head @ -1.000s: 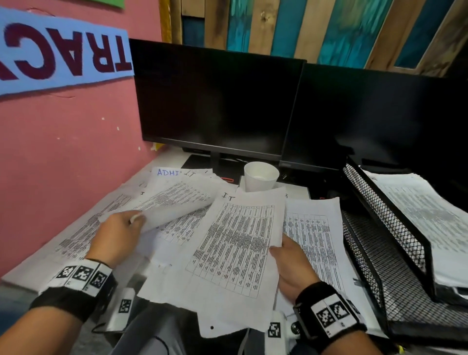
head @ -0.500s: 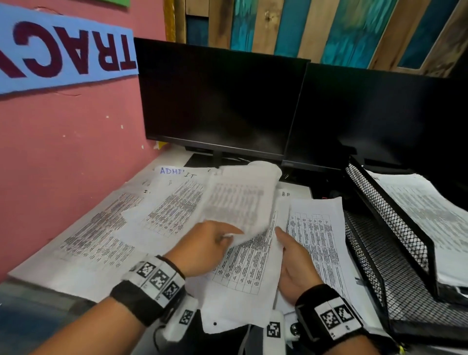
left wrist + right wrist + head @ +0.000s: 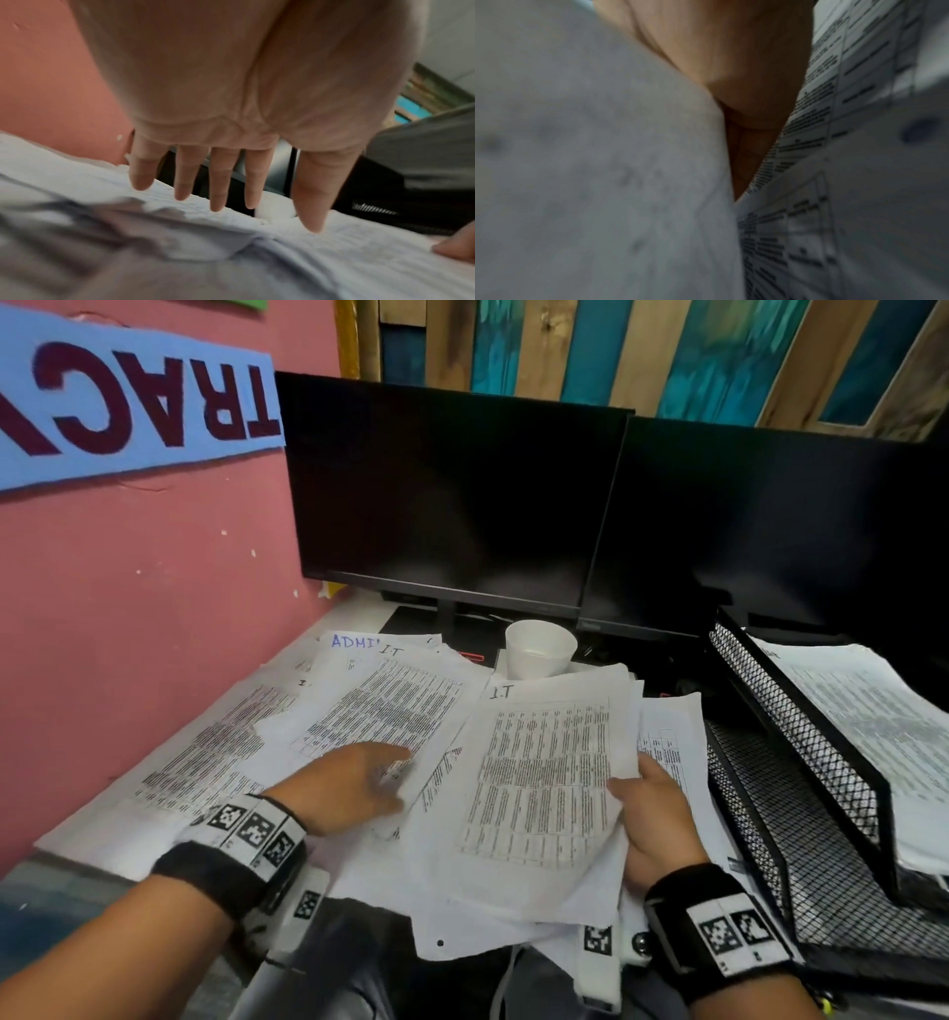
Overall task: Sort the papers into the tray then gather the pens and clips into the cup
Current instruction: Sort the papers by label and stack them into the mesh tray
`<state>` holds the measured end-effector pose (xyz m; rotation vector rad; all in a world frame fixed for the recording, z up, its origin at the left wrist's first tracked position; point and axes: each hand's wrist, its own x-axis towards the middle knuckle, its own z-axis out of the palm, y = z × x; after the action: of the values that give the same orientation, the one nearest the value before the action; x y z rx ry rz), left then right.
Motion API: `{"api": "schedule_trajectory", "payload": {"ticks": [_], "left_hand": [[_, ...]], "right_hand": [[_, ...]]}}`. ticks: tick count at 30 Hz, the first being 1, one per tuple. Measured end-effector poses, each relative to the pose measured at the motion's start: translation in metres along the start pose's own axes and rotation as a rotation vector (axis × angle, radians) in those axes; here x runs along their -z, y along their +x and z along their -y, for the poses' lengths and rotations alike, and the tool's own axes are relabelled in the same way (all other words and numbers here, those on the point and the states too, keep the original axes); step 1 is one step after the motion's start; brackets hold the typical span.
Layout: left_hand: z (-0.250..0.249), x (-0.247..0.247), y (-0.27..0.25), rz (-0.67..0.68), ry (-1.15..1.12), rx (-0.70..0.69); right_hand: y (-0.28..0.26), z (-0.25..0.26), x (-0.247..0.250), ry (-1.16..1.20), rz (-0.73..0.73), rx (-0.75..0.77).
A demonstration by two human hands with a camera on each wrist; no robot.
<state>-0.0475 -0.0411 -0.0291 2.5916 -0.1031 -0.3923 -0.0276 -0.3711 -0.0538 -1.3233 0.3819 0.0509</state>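
Printed sheets cover the desk. My right hand (image 3: 644, 793) grips the right edge of a small stack of papers (image 3: 544, 783) marked "I.T", thumb on top; in the right wrist view the stack (image 3: 603, 162) fills the left and hides the fingers. My left hand (image 3: 359, 778) hovers with straight, spread fingers (image 3: 218, 182) just over another sheet marked "I.T" (image 3: 390, 706) and holds nothing. A white paper cup (image 3: 539, 649) stands behind the papers. The black mesh tray (image 3: 801, 742) sits at the right, its upper tier filled with papers (image 3: 873, 726). No pens or clips are visible.
Two dark monitors (image 3: 452, 495) stand behind the desk. A pink wall (image 3: 128, 608) with a blue sign closes the left side. More sheets (image 3: 205, 752) lie spread toward the wall, one labelled "ADMIN". The tray's lower tier (image 3: 842, 880) shows bare mesh.
My left hand carried a sheet from the left onto the stack in my right hand, released it, and moved back left with fingers spread. The cup is uncovered again.
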Motion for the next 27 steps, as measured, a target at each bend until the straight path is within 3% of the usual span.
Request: {"api": "schedule_trajectory", "payload": {"ticks": [2, 7, 10, 18, 22, 24, 27], "left_hand": [[0.01, -0.002, 0.001, 0.018, 0.054, 0.066], [0.016, -0.011, 0.008, 0.017, 0.121, 0.082], [0.013, -0.012, 0.01, -0.045, 0.133, 0.093], [0.025, 0.003, 0.0, -0.591, -0.152, 0.084], [0.011, 0.012, -0.01, -0.777, -0.343, -0.041], [-0.012, 0.014, -0.019, -0.744, -0.359, -0.138], [-0.038, 0.004, -0.019, -0.482, -0.377, -0.203]], "right_hand": [[0.001, 0.004, 0.001, -0.023, 0.02, -0.022], [-0.003, 0.011, -0.002, -0.078, 0.056, -0.075], [-0.005, 0.007, -0.005, -0.1, 0.062, -0.093], [-0.001, -0.004, -0.003, -0.154, 0.107, -0.096], [-0.003, 0.0, -0.004, -0.154, 0.118, -0.09], [-0.005, 0.004, -0.005, -0.138, 0.092, -0.092], [-0.011, 0.008, -0.012, -0.109, 0.062, -0.086]]}}
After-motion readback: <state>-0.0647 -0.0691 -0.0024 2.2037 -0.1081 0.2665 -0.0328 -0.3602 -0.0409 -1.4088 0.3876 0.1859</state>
